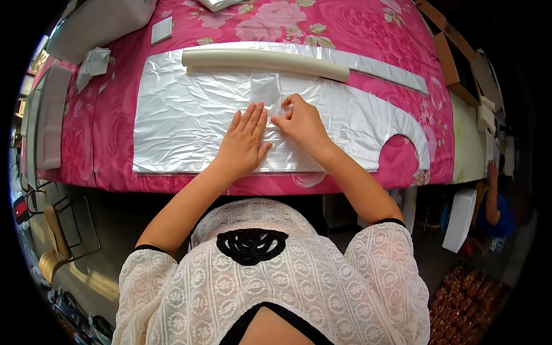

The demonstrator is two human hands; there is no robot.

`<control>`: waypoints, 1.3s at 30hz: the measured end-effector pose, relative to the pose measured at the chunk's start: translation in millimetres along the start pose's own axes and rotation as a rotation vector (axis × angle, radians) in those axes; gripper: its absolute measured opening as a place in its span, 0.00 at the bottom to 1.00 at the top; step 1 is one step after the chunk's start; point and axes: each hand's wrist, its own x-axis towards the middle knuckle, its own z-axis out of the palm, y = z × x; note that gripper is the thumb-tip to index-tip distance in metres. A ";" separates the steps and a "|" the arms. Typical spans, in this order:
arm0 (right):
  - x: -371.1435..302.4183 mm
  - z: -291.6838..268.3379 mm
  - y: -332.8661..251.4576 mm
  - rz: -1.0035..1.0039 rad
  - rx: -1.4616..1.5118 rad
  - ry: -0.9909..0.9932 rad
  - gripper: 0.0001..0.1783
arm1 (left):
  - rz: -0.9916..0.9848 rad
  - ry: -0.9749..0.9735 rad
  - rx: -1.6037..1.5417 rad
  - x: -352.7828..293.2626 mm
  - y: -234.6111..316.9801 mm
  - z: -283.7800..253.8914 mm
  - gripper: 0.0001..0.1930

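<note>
A large sheet of crinkled silver material (pixel 184 121), cut with a curved notch at its right end, lies flat on a table covered in pink flowered cloth (pixel 345 29). My left hand (pixel 244 141) presses flat on the sheet, fingers together. My right hand (pixel 300 122) pinches a small piece of thin clear film (pixel 266 89) that lies on the sheet just beyond my fingers. A long cream-coloured roll (pixel 264 60) rests across the far edge of the sheet.
Small silver pieces (pixel 95 62) and a white square (pixel 161 30) lie at the table's far left. Grey flat panels (pixel 50 115) stand at the left edge. Cardboard boxes (pixel 454 57) sit at the right. Another person (pixel 494 207) crouches at the lower right beside a white board (pixel 460 218).
</note>
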 end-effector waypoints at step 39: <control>26.8 0.8 -0.9 0.154 0.020 -0.320 0.17 | -0.643 0.051 -0.660 15.6 -15.8 -37.5 0.37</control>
